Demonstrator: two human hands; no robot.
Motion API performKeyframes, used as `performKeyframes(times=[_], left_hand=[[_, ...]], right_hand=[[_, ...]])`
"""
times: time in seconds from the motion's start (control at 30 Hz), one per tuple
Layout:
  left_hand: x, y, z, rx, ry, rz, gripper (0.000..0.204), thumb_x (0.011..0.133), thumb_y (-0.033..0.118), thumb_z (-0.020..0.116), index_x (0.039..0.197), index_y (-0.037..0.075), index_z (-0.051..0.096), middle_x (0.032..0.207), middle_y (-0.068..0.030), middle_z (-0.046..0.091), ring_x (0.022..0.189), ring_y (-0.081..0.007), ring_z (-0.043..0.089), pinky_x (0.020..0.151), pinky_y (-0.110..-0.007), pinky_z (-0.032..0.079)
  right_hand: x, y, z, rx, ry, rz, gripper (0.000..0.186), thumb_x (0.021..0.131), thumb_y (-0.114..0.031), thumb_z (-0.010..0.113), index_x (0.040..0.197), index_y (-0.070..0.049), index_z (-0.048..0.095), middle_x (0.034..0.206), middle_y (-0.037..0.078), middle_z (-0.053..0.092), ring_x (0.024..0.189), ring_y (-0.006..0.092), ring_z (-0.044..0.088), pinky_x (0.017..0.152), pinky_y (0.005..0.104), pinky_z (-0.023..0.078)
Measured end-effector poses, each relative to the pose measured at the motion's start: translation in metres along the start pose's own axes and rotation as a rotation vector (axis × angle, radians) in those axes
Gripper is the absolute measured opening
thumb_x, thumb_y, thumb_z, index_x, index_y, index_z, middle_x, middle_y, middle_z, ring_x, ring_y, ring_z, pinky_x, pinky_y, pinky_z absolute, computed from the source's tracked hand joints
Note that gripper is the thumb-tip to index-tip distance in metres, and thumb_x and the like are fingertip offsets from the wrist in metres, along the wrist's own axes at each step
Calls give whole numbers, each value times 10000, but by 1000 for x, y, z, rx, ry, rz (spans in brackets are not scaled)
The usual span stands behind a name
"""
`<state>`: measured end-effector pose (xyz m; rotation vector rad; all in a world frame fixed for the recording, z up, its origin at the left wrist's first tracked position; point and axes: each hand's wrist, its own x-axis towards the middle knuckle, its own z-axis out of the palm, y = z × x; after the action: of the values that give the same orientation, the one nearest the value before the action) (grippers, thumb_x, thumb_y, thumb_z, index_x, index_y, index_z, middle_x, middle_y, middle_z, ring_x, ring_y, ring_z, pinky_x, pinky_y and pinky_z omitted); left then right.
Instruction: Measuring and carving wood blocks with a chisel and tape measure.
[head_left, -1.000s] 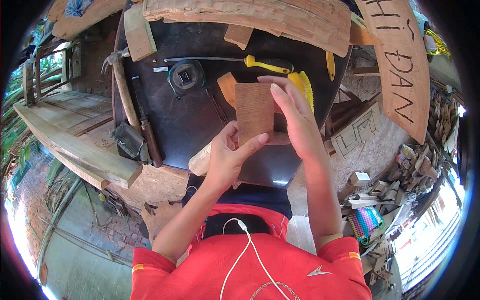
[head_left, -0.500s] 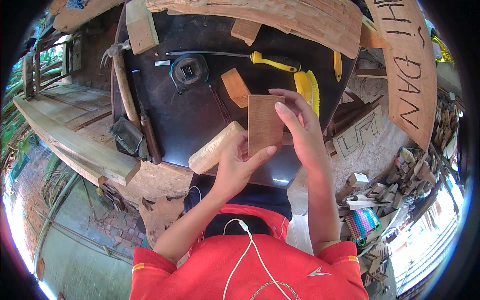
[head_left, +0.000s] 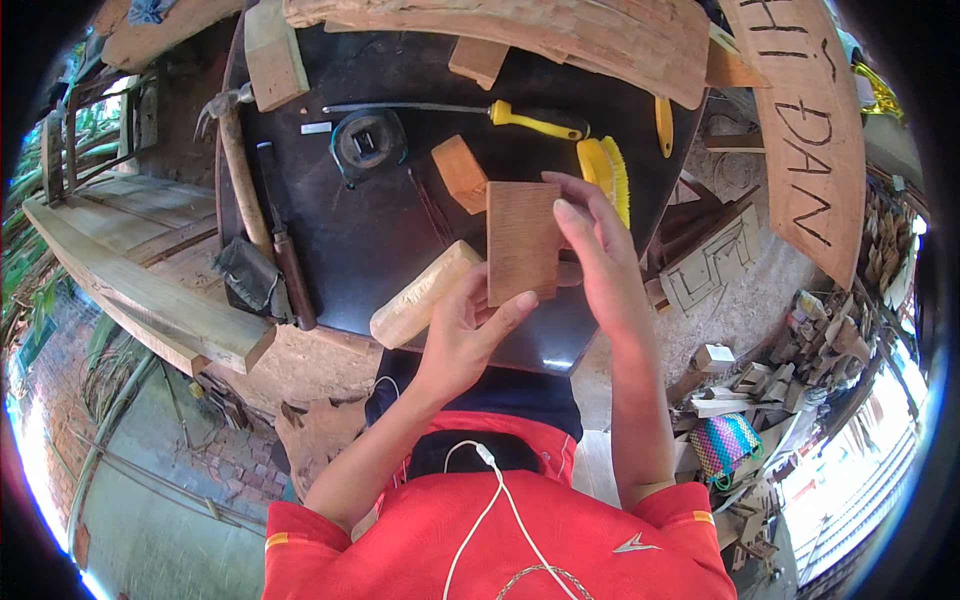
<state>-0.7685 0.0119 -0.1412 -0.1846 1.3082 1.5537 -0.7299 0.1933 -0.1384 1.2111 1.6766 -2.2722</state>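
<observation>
Between both hands I hold a flat brown wooden block, upright above the dark table's near edge. My left hand grips its lower left corner, thumb across the bottom front. My right hand holds its right side, thumb near the upper right edge and fingers behind. Just left of the block, a pale rounded piece of wood lies beside my left hand. A small orange-brown wood block rests behind the held one. To the right of that lies a yellow brush.
On the dark table lie a hammer, a chisel, a tape measure and a long file with a yellow handle. Large timber spans the far side. A carved board stands at right; wood scraps are piled below.
The view has shifted slightly, so the table things appear a little further left and up. Both hands keep nearly the same grip on the wooden block.
</observation>
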Motion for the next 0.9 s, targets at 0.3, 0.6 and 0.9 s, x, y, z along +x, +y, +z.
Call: performKeyframes(times=[0.3,0.6,0.9], left_hand=[[2,12,-12,-50,84,36,472,993,177,720,1340,-66,513,1238,-131,658,1101,-171,654,1003,-325,515],[1,23,-21,-72,115,79,472,990,196,728,1324,-61,517,1224,-131,662,1086,-166,651,999,-313,502],[-1,57,-62,-35,110,68,481,985,197,734,1329,-61,519,1264,-132,641,1181,-171,610,1047,-319,463]], right_hand=[[36,-62,-17,-883,276,-833,515,915,-200,764,1382,-71,590,1187,105,690,1107,244,657,970,379,509],[137,-129,-1,-1262,112,-1360,980,774,-425,859,1566,-192,331,1506,120,420,1342,327,496,1104,457,453],[150,-144,4,-1359,10,-917,1019,682,-330,890,1571,-351,394,1490,136,484,1369,376,482,1171,501,389]])
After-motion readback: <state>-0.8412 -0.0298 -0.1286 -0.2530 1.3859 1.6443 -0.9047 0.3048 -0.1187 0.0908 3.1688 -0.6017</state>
